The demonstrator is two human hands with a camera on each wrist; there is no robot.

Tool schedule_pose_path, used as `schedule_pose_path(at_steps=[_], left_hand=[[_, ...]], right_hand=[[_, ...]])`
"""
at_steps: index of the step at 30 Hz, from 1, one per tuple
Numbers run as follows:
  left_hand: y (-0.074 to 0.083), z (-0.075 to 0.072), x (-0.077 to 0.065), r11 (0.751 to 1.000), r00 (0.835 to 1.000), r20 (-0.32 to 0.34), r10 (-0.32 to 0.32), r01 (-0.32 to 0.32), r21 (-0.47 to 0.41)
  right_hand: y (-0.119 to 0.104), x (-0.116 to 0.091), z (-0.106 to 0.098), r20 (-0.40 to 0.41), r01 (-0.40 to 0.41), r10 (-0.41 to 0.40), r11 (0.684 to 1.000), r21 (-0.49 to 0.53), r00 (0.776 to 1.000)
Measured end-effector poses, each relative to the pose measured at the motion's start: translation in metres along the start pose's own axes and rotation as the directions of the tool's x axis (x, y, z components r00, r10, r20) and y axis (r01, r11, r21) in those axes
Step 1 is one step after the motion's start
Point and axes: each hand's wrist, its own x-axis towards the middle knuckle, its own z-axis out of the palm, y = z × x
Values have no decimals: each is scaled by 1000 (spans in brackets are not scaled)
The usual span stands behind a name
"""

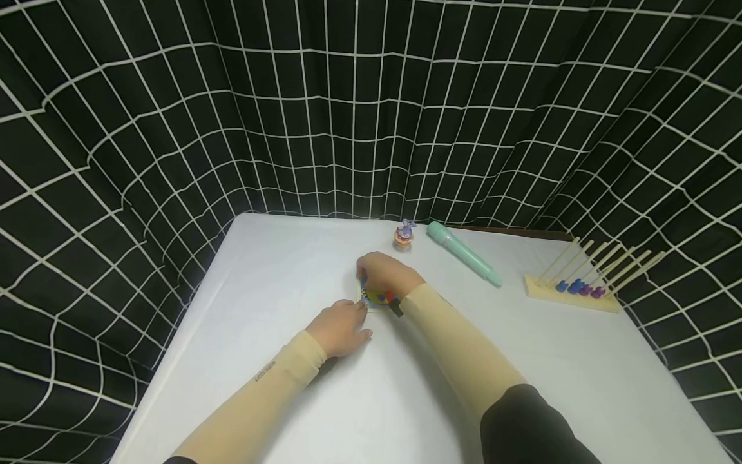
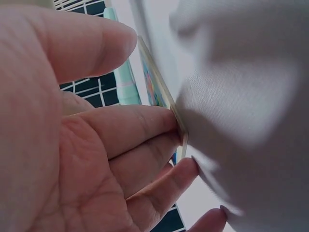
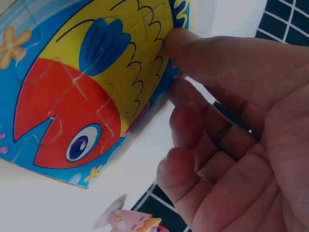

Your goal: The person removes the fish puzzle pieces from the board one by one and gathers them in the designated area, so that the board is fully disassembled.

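Observation:
A fish jigsaw puzzle [image 1: 379, 298] lies on the white table, partly covered by the hands in the head view. Its picture [image 3: 67, 92] has a red head, a yellow body and a blue fin. My right hand [image 1: 387, 272] reaches over the far side and grips the puzzle's edge, thumb on the picture and curled fingers beside the rim. On the near left, my left hand [image 1: 341, 328] touches the thin pale edge [image 2: 166, 96] with fairly straight fingertips. The left thumb stays apart from the board, and lower fingertips rest on the tabletop.
Behind the puzzle stands a small purple figurine [image 1: 404, 234]. A mint-green, microphone-shaped stick [image 1: 466, 253] lies to its right. At the far right is a wooden peg rack [image 1: 570, 295] with blue and purple beads. Black gridded curtains [image 1: 353, 116] surround the table.

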Motion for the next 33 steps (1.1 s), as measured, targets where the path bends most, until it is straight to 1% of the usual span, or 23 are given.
schedule_pose_path(at_steps=[6,13,17,20,25,30,33], left_hand=[[0,2,1,1000,1000,-24,5,-5,22],[1,5,1,1000,1000,-23,-2,3,28],[-1,7,2,999,1000,-23,0,1,48],[-1,7,3,998,1000,-26,-2,3,58],[1,7,2,999,999,-45,1,1,45],[2,5,0,999,999,-48,6,-4,45],[3,3,0,999,998,-56,11,-9,49]], right_hand=[[-4,1,-1,-7,-9,9,1000,-9,1000],[1,2,2,56,-57,53,996,73,997],[5,5,5,64,-68,62,993,95,996],[8,5,7,54,-74,68,991,110,996],[13,4,9,25,-79,77,989,121,997],[16,1,14,-38,-60,66,988,145,997],[19,-3,17,-93,-61,81,977,206,992]])
